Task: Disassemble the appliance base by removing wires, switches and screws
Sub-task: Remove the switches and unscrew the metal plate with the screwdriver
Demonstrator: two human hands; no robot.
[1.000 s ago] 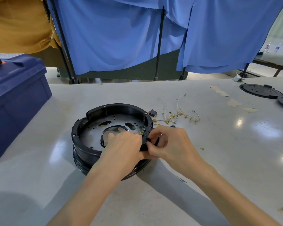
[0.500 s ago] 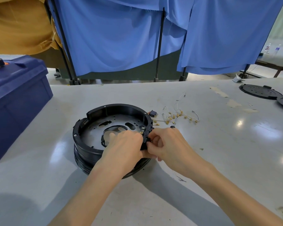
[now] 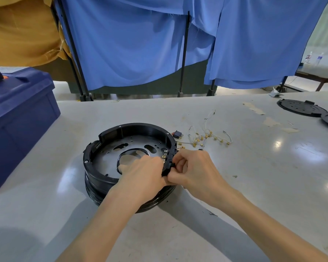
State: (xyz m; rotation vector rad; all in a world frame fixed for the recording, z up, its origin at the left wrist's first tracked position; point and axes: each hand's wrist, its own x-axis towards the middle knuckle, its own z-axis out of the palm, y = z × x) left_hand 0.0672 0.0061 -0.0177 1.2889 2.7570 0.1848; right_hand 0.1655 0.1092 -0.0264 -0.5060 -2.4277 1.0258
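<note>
Both hands close on the right rim of the appliance base (image 3: 136, 127), which lies flat in the middle of the table (image 3: 254, 176). We reach the left hand (image 3: 142, 176) in from inside and the right hand (image 3: 195, 169) from outside, the fingers of each curled and pinched on the black switch (image 3: 166, 157) set in the wall, its gold terminals showing beside the knuckles. A removed switch (image 3: 177, 134) lies just past the rim's far right, with the loose wires (image 3: 206, 137) strewn beside it. The risks, as we judge them: the part is probably clipped in, and an uneven squeeze could jam it or crack the thin rim. A sudden release could send a hand into the wires and scatter them, or skid the base, which nothing else braces.
</note>
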